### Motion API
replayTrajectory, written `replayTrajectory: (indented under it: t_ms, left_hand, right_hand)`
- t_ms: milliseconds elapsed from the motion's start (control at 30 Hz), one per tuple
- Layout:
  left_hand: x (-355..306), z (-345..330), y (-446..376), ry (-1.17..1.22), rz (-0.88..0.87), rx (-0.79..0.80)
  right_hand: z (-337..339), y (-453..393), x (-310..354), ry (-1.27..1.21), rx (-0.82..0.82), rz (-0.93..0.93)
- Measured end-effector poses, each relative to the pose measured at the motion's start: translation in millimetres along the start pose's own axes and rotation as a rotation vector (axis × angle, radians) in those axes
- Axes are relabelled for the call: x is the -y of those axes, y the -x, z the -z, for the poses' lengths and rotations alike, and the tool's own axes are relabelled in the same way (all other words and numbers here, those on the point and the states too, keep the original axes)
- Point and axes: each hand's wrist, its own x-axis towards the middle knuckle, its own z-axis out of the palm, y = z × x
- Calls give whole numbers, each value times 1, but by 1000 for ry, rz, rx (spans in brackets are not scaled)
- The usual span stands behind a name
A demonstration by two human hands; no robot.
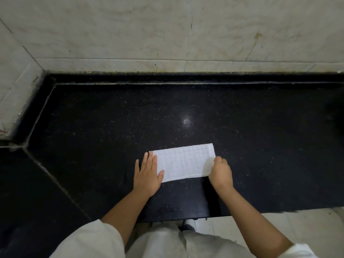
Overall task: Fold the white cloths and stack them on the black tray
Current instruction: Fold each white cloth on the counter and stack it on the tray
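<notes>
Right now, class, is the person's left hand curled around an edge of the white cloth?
No: the left hand lies flat with straight fingers on the white cloth.

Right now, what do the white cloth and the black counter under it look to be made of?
The white cloth looks like woven cotton with a waffle or grid texture, matte, lying flat in a folded rectangle. The black counter looks like polished granite or similar stone: pale speckles and a glossy light reflection, though a laminate cannot be ruled out.
</notes>
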Motion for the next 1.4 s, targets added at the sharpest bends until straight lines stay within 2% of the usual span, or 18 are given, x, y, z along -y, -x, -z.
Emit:
replayTrajectory:
  t_ms: [100,233,333,400,533,700,767,867,900,1000,1100,1267,1400]
  left_hand:
    - [2,6,-2,35,-23,-19]
    - [19,15,6,142,33,-112]
    - [40,12,21,151,73,-125]
    - [52,6,33,186,90,-142]
    - [70,-8,52,231,120,-173]
    - [77,-18,61,274,89,-195]
    - [76,-16,60,254,15,-220]
    - [67,-14,53,256,-188,-322]
    - [62,-15,50,274,-270,-359]
    - [44,-10,40,225,-432,-274]
    - [31,-9,29,147,-445,-229]
    - [25,-16,16,93,-414,-317]
    - [13,-11,12,92,-502,-534]
  right_hand:
    - [13,1,13,-219,-114,105]
    - [7,20,60,-319,-228,473]
    - [-24,36,88,-279,-122,671]
    - [-48,43,98,-227,-2,736]
    - [-79,45,99,-170,124,766]
    - [-67,44,91,-60,200,803]
    - [-58,46,78,-60,144,822]
    - [-48,38,51,145,-25,819]
    - [-42,36,45,220,-25,789]
    - [-38,32,39,347,58,739]
    - [-38,25,45,360,70,772]
    - [-27,18,49,331,17,809]
    - [-5,25,35,231,-68,803]
